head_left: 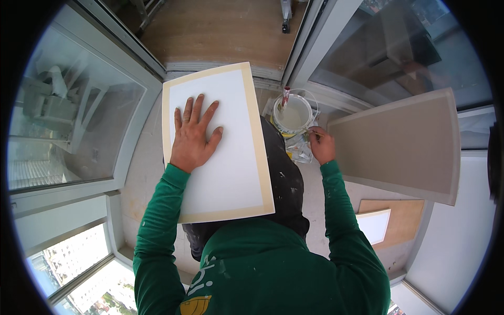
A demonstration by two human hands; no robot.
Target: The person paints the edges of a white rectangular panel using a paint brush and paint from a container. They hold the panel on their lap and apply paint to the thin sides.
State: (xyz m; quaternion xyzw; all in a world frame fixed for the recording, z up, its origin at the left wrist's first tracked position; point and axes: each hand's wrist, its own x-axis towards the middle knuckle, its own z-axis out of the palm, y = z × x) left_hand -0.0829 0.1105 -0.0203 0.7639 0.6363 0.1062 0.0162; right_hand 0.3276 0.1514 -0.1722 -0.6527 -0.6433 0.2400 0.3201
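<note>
A white board (pixel 226 168) with strips of masking tape along its edges rests across my lap. My left hand (pixel 195 137) lies flat on its white face, fingers spread, holding nothing. At the right, my right hand (pixel 322 145) is beside the rim of a white bucket (pixel 278 125) of pale paint (pixel 294 113). Its fingers are pinched together around something thin that I cannot make out. A brush with a red handle (pixel 286 94) leans at the bucket's left inner side. Crumpled plastic (pixel 301 152) lies under and in front of the bucket.
A large beige panel (pixel 394 144) stands tilted to the right of my right hand. Below it, a smaller white board (pixel 375 224) lies on a brown sheet (pixel 407 215). Glass doors (pixel 68 115) flank both sides, with a sill (pixel 210 67) ahead.
</note>
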